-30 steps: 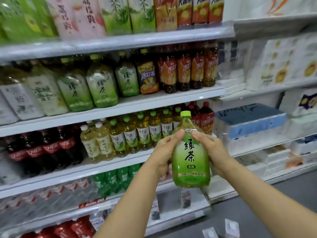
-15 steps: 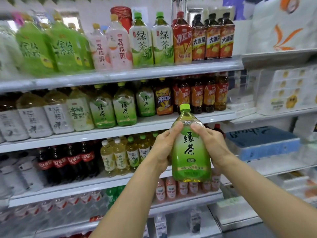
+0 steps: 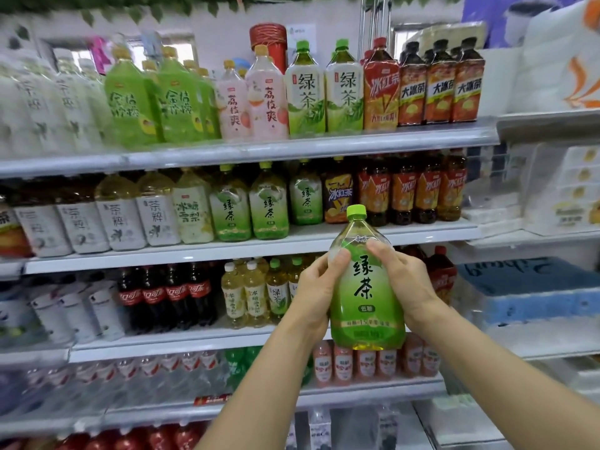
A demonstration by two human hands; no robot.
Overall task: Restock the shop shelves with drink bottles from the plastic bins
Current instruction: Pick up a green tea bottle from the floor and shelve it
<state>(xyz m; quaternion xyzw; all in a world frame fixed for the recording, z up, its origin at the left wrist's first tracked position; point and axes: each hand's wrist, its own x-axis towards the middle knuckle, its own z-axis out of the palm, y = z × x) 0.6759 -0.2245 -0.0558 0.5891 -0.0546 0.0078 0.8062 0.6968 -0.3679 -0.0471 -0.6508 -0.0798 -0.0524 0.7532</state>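
I hold a large green tea bottle [image 3: 365, 293] with a green cap upright in front of the shelves. My left hand [image 3: 316, 293] grips its left side and my right hand [image 3: 401, 284] grips its right side, thumbs on the shoulder of the bottle. Its cap reaches the front edge of the second shelf [image 3: 246, 246]. Matching green tea bottles [image 3: 250, 209] stand on that shelf, up and to the left. The plastic bins are out of view.
The top shelf [image 3: 292, 146] carries tall tea and juice bottles. Cola bottles [image 3: 165, 297] and small tea bottles fill the third shelf. Tissue packs [image 3: 532, 287] are stacked on the shelves to the right. Water bottles line the lower left shelf.
Both hands have raised the bottle, from the third shelf's level to just under the second shelf. My view has tilted up, bringing the top shelf fully into sight.
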